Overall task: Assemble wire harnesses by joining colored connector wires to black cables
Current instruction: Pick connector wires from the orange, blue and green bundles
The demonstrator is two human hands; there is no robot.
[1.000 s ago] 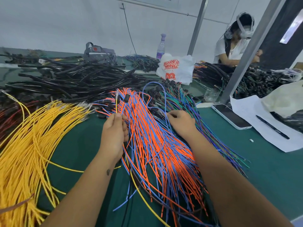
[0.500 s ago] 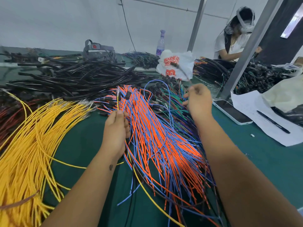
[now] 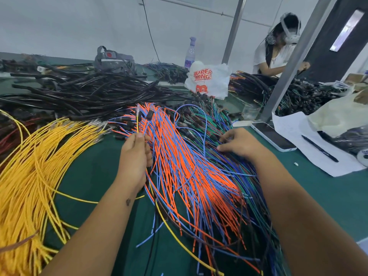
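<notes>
Left hand (image 3: 135,156) pinches a yellow wire (image 3: 137,124) and a blue wire (image 3: 145,127) upright, terminals up, over the green mat (image 3: 95,176). Right hand (image 3: 237,143) is down in the green and blue wire pile (image 3: 211,124), fingertips closing on one strand. I'd tease a single wire free slowly so neighbours don't drag along.
</notes>
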